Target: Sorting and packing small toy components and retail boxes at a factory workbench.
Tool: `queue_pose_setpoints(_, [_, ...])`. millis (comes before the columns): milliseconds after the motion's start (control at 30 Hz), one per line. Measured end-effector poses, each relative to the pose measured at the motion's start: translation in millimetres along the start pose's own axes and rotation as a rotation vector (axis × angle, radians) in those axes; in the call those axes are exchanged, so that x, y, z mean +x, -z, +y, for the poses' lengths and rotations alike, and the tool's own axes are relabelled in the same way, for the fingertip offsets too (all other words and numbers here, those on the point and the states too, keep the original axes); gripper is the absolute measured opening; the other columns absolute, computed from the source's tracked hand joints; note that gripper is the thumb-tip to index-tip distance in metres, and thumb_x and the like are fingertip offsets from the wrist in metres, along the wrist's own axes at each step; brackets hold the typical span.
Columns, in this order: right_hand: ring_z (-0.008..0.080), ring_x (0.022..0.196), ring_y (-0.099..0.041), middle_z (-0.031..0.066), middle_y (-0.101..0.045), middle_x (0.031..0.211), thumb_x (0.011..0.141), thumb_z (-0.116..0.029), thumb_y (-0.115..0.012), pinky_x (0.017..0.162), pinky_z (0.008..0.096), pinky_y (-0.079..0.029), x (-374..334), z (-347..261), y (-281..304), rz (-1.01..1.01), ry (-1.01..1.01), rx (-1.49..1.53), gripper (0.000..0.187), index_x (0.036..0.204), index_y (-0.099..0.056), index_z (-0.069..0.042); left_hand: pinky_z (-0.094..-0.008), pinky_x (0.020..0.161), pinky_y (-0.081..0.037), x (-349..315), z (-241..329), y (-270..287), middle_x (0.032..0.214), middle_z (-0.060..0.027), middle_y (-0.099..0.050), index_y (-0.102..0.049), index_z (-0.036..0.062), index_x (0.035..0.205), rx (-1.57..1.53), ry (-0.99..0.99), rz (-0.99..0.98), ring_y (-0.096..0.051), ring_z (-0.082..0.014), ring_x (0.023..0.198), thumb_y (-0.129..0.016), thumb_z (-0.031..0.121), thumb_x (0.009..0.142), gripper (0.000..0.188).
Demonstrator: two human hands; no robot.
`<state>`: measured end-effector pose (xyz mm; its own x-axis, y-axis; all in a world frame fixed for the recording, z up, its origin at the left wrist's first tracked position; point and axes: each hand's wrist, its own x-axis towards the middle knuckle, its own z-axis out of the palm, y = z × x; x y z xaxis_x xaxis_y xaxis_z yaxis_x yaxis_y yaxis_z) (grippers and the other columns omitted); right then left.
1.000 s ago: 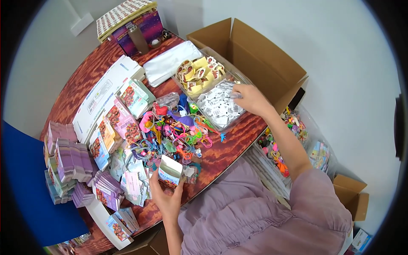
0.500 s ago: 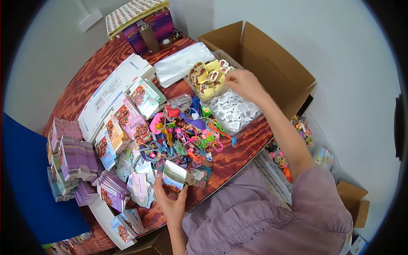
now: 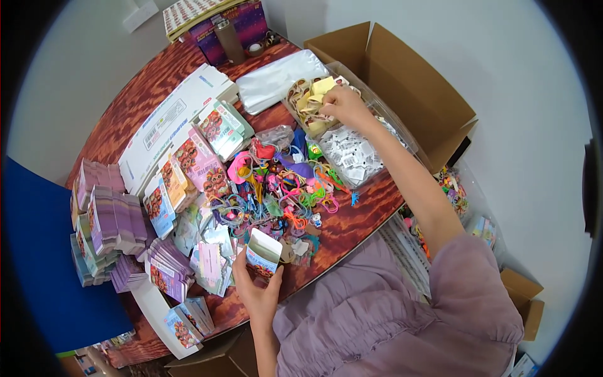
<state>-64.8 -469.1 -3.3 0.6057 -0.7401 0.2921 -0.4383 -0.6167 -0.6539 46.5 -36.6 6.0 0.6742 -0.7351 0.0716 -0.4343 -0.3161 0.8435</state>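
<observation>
Fingers (image 3: 240, 267) of the left hand (image 3: 257, 298) grip a small open carton (image 3: 264, 251), seen in the head view; it sits between them on its left side and the thumb on its right, mouth upward with a white flap raised. Just beyond it on the bench (image 3: 358, 221) is a heap of colourful trinkets (image 3: 286, 182), and loose flat packets (image 3: 212, 264) lie left of that hand. The right hand (image 3: 348, 107) has its fingers bent down over yellow-backed stickers (image 3: 308, 103) in the far compartment of a clear tray (image 3: 377, 102); whether they pinch one cannot be told. White sachets (image 3: 352, 154) fill the nearer compartment.
</observation>
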Motion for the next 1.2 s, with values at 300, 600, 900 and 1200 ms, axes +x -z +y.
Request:
queue_pose_setpoints(300, [0.0117,0.069,-0.061,0.0029,-0.067,0.074,0.088,-0.020,-0.067,0.065,0.0269,-0.048,-24,-11,24,-0.032,-0.157,0.291,0.020,0.081,-0.070,-0.001,-0.0360,0.100,-0.045,-7,5,0,0.128,-0.0129,-0.051,-0.044,-0.0020,0.140,0.046,-0.024,-0.028,-0.053,-0.0252,0.117,-0.082,0.003,0.070,0.080])
queue_pose_setpoints(600, [0.0056,0.067,-0.061,0.0003,-0.067,0.077,0.095,-0.031,-0.065,0.059,0.0192,-0.047,-13,-22,44,0.031,-0.403,0.674,0.026,0.092,-0.072,-0.007,-0.0383,0.092,-0.046,4,24,-14,0.119,-0.0168,-0.056,-0.048,-0.0020,0.134,-0.127,0.015,-0.024,-0.057,-0.0309,0.108,-0.083,0.008,0.070,0.074])
queue_pose_setpoints(900, [0.0120,0.082,-0.066,0.0033,-0.069,0.091,0.097,-0.033,-0.063,0.069,0.0251,-0.052,-5,-24,65,-0.080,-0.429,0.996,0.024,0.100,-0.068,-0.009,-0.0521,0.104,-0.034,3,-4,-19,0.128,-0.0240,-0.052,-0.042,-0.0013,0.138,0.510,-0.114,-0.001,-0.046,-0.0424,0.122,-0.080,0.018,0.075,0.076])
queue_pose_setpoints(1200, [0.0181,0.083,-0.068,0.0040,-0.068,0.086,0.099,-0.029,-0.061,0.078,0.0330,-0.056,11,-22,86,-0.087,-0.385,1.188,0.025,0.104,-0.066,-0.006,-0.0491,0.107,-0.034,30,36,-16,0.137,-0.0237,-0.048,-0.043,-0.0027,0.140,0.535,-0.251,0.130,-0.045,-0.0414,0.127,-0.079,0.019,0.079,0.074])
